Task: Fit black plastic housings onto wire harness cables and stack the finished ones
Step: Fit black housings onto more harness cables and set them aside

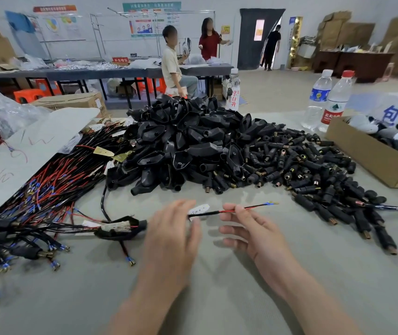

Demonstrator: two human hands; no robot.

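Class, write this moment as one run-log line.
stage: bare cable held | left hand: pinches cable near tag | right hand: fingertip on cable, grip unclear | housings: piled behind

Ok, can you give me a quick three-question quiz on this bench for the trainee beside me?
1. True or false: two water bottles stand beside the cardboard box.
2. What lies just right of the housing pile? A loose red-and-black harnesses; B small black connectors; C orange stools.
3. Fill in: the white tag sits near the ___ end of the cable between the left hand and right hand.
Key: 1 true; 2 B; 3 left.
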